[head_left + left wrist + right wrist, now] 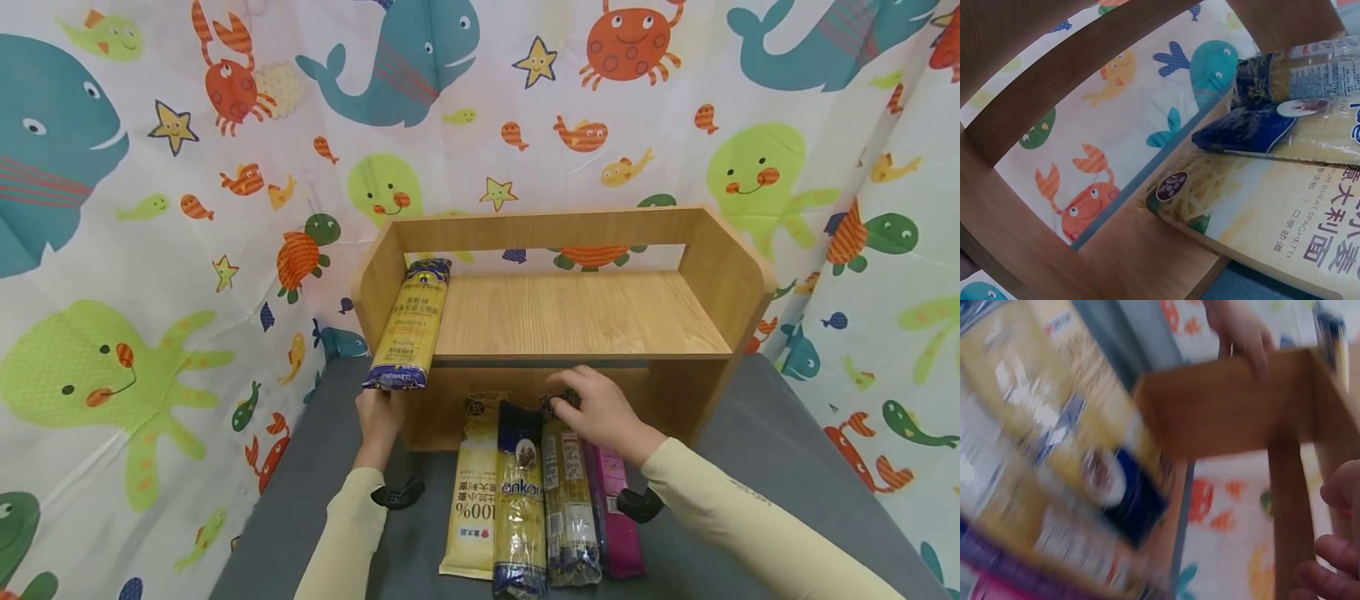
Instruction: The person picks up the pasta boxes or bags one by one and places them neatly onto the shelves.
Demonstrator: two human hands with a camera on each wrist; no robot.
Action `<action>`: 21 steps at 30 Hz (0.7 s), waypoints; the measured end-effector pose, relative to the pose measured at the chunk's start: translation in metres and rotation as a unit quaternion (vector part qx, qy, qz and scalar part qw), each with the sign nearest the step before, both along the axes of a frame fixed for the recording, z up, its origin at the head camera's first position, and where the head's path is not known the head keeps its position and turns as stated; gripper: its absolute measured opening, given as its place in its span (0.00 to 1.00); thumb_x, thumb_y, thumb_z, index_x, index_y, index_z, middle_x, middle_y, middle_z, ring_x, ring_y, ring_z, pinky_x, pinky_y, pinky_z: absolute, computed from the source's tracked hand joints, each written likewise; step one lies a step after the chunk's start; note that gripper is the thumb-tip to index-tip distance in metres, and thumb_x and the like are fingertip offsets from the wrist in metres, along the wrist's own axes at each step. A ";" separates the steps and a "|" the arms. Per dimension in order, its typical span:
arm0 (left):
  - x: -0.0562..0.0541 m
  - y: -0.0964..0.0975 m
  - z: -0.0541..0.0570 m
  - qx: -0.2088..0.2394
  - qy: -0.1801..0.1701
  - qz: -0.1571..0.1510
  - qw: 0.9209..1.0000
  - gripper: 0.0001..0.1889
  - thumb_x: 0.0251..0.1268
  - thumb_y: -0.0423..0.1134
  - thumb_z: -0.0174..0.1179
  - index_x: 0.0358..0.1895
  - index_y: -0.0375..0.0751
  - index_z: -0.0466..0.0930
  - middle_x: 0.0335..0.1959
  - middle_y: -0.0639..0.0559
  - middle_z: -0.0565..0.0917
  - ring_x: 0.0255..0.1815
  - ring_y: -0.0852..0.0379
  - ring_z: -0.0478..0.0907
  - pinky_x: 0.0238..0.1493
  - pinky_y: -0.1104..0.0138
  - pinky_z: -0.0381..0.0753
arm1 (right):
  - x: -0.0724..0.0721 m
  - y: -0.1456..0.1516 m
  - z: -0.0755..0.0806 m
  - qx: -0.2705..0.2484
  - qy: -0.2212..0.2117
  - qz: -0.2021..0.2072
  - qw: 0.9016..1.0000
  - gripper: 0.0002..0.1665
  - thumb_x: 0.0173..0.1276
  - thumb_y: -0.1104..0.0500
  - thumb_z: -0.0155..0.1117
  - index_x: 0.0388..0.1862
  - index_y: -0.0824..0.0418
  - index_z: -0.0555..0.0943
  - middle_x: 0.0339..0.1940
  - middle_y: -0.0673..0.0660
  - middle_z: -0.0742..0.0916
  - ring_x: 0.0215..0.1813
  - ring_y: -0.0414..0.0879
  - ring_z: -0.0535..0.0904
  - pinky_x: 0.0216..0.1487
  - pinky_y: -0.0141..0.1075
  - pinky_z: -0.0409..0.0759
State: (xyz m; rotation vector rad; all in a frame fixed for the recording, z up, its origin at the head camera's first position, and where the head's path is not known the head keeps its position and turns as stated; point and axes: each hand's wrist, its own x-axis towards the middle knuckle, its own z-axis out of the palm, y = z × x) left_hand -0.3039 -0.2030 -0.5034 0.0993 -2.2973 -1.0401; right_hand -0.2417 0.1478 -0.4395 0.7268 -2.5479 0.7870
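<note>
Head view: left hand [381, 419] grips the wooden shelf [570, 312] beneath a yellow pasta pack [411, 325]; right hand [600, 408], fingers loosely bent, holding nothing, hovers near four lower packs [520, 521]

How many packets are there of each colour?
Pink packet: 1
Cream packet: 1
Yellow-and-blue packets: 3
Total: 5

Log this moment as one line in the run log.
left hand: grips wooden shelf, left side | right hand: by front packs, contact unclear | yellow-and-blue pack: on shelf, left end
</note>
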 end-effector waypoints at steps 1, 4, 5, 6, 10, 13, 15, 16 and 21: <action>0.000 0.000 -0.001 0.004 0.002 -0.002 1.000 0.16 0.78 0.40 0.53 0.57 0.33 0.80 0.44 0.32 0.88 0.37 0.36 0.84 0.40 0.43 0.80 | 0.000 0.011 -0.004 -0.004 -0.016 -0.017 1.000 0.15 0.68 0.60 0.67 0.53 0.58 0.85 0.48 0.58 0.88 0.41 0.49 0.82 0.40 0.43 0.79; 0.001 0.000 -0.001 0.007 0.007 -0.008 1.000 0.15 0.78 0.39 0.54 0.57 0.33 0.79 0.43 0.32 0.88 0.35 0.38 0.82 0.39 0.44 0.79 | 0.001 0.041 -0.017 -0.009 -0.055 -0.062 0.997 0.16 0.68 0.60 0.67 0.54 0.60 0.84 0.48 0.61 0.89 0.44 0.54 0.83 0.44 0.48 0.79; 0.001 0.000 -0.001 0.008 0.010 -0.009 1.000 0.15 0.77 0.38 0.54 0.56 0.32 0.80 0.42 0.32 0.88 0.34 0.38 0.82 0.39 0.44 0.79 | 0.003 0.050 -0.021 -0.010 -0.064 -0.073 0.995 0.17 0.68 0.60 0.67 0.54 0.62 0.84 0.48 0.62 0.90 0.47 0.56 0.83 0.46 0.51 0.79; 0.001 0.000 -0.002 0.009 0.010 -0.008 1.000 0.14 0.76 0.37 0.54 0.56 0.32 0.80 0.42 0.32 0.88 0.34 0.38 0.81 0.38 0.44 0.79 | 0.005 0.059 -0.026 -0.010 -0.071 -0.085 0.994 0.17 0.67 0.60 0.67 0.54 0.63 0.84 0.49 0.62 0.90 0.48 0.57 0.83 0.47 0.52 0.79; 0.002 0.000 -0.001 0.011 0.013 -0.006 1.000 0.13 0.75 0.34 0.54 0.54 0.31 0.80 0.39 0.32 0.88 0.31 0.41 0.80 0.34 0.47 0.77 | 0.015 0.085 -0.047 -0.029 -0.122 -0.123 0.984 0.22 0.66 0.59 0.67 0.57 0.67 0.82 0.52 0.67 0.88 0.51 0.62 0.84 0.49 0.55 0.80; 0.003 0.000 0.000 0.010 0.018 -0.007 1.000 0.13 0.75 0.34 0.54 0.54 0.31 0.80 0.38 0.32 0.88 0.29 0.42 0.79 0.32 0.49 0.76 | 0.026 0.095 -0.068 -0.058 -0.183 -0.143 0.971 0.25 0.66 0.58 0.68 0.59 0.70 0.79 0.54 0.71 0.86 0.51 0.63 0.85 0.47 0.52 0.83; 0.003 0.000 0.000 0.009 0.020 -0.009 1.000 0.13 0.75 0.33 0.54 0.55 0.31 0.80 0.39 0.32 0.88 0.29 0.42 0.79 0.32 0.50 0.76 | 0.034 0.098 -0.081 -0.086 -0.233 -0.153 0.956 0.28 0.67 0.58 0.68 0.61 0.71 0.76 0.54 0.73 0.85 0.51 0.63 0.85 0.42 0.49 0.85; 0.003 0.001 0.000 0.008 0.021 -0.011 1.000 0.13 0.75 0.34 0.54 0.56 0.31 0.80 0.39 0.32 0.88 0.29 0.42 0.79 0.32 0.50 0.76 | 0.037 0.099 -0.088 -0.101 -0.257 -0.156 0.948 0.29 0.67 0.58 0.68 0.62 0.71 0.75 0.54 0.74 0.85 0.50 0.63 0.86 0.39 0.47 0.85; 0.003 0.002 -0.001 0.005 0.019 -0.006 1.000 0.13 0.75 0.33 0.55 0.56 0.31 0.80 0.41 0.32 0.88 0.30 0.41 0.80 0.33 0.49 0.77 | 0.050 0.094 -0.114 -0.161 -0.337 -0.165 0.913 0.33 0.67 0.59 0.69 0.66 0.72 0.70 0.55 0.78 0.83 0.38 0.53 0.85 0.28 0.40 0.84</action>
